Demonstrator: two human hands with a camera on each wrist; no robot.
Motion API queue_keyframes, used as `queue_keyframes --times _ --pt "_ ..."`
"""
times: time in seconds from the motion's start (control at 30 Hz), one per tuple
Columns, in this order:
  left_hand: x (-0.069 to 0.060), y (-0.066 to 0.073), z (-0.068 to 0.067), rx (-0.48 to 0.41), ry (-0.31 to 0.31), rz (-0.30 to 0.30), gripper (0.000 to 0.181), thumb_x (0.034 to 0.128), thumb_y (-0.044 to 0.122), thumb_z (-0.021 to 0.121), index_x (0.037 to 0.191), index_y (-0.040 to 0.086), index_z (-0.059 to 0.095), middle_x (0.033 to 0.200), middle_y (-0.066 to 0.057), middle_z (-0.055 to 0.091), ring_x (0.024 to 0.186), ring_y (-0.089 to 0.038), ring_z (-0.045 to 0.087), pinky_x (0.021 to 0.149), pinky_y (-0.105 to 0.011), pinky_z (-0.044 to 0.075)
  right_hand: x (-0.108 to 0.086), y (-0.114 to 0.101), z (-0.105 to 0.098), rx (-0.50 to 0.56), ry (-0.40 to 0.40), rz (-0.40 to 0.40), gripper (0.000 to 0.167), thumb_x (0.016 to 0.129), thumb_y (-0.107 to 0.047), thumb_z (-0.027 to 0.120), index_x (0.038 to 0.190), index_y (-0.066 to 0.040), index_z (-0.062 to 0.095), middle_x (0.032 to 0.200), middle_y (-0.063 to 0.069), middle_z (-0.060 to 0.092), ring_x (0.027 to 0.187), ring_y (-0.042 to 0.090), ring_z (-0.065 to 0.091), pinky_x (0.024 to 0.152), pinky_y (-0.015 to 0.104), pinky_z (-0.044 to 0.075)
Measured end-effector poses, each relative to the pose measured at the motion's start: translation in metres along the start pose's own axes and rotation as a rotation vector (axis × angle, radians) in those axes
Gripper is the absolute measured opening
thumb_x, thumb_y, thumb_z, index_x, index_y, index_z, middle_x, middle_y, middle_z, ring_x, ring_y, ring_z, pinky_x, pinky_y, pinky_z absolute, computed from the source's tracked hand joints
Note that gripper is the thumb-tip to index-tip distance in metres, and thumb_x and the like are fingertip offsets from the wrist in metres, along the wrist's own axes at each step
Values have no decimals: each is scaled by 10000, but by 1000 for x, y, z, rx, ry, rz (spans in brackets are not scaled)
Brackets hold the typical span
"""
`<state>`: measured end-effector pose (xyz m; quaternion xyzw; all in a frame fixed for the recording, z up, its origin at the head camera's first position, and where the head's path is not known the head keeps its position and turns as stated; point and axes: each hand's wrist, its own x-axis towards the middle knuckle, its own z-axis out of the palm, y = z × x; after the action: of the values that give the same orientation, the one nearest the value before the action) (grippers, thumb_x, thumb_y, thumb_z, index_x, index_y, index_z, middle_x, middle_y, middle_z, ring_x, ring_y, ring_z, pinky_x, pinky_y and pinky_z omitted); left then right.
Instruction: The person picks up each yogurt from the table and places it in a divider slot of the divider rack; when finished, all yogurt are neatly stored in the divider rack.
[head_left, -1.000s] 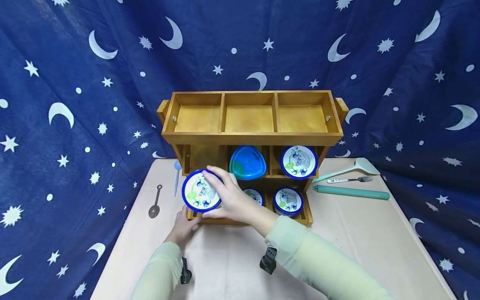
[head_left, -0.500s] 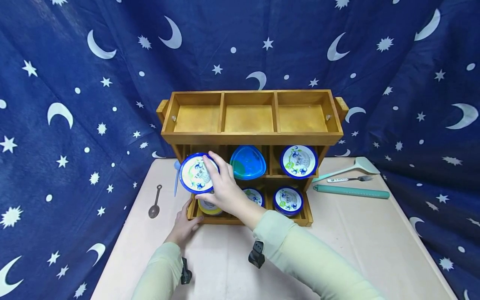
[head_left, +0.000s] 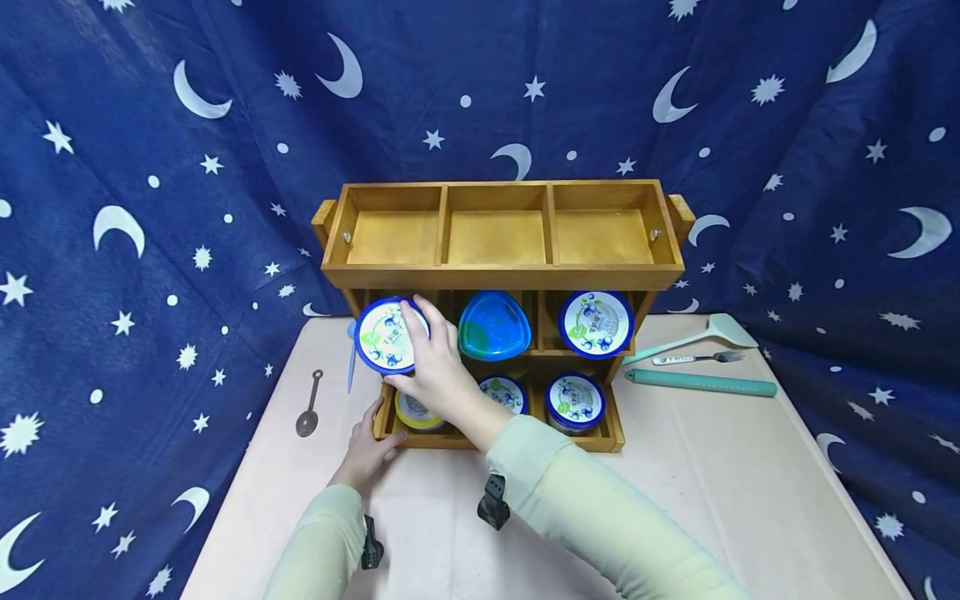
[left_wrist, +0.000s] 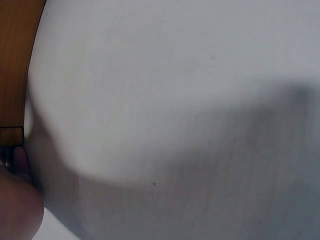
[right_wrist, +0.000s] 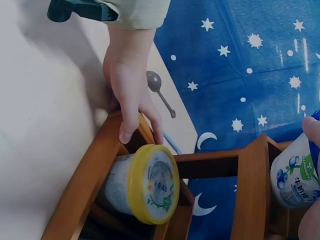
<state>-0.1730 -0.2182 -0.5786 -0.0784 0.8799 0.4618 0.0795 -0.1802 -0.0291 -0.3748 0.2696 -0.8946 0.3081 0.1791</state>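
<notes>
My right hand grips a round tub with a blue rim and a white lid printed with blueberries. It holds the tub tilted at the left compartment of the middle tier of a wooden shelf. In the right wrist view the tub's white side shows at that compartment's opening. My left hand holds the shelf's lower left corner, thumb over the front edge. Just behind it, a yellow-lidded tub lies in the bottom left compartment. The left wrist view shows mostly tabletop, with little of the hand.
A blue triangular container and a blueberry tub occupy the middle tier. Two more tubs, one at the right, stand below. Spoons lie left; a turner, a fork and a green stick lie right.
My right hand has carried the blue-rimmed tub up and slightly left, from the bottom tier's front to the middle tier. The yellow-lidded tub has come into view. My left hand stays put.
</notes>
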Motion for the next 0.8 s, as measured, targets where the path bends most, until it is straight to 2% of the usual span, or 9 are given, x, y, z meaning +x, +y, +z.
queue_keyframes --times 0.37,0.8 --pt "0 0 0 -4 8 -15 874 793 392 686 1495 236 188 1405 -276 270 1287 -429 276 1040 -590 240 11 3 9 -20 -36 100 983 748 -337 787 1483 -118 173 1484 118 92 1289 338 240 1033 380 365" --pt "-2 4 0 7 -7 -21 876 801 410 679 1498 245 175 1407 -274 264 1289 -439 272 1031 -607 240 20 8 17 -34 -6 139 975 711 -370 810 1463 -106 247 1458 142 173 1264 344 285 1047 401 338"
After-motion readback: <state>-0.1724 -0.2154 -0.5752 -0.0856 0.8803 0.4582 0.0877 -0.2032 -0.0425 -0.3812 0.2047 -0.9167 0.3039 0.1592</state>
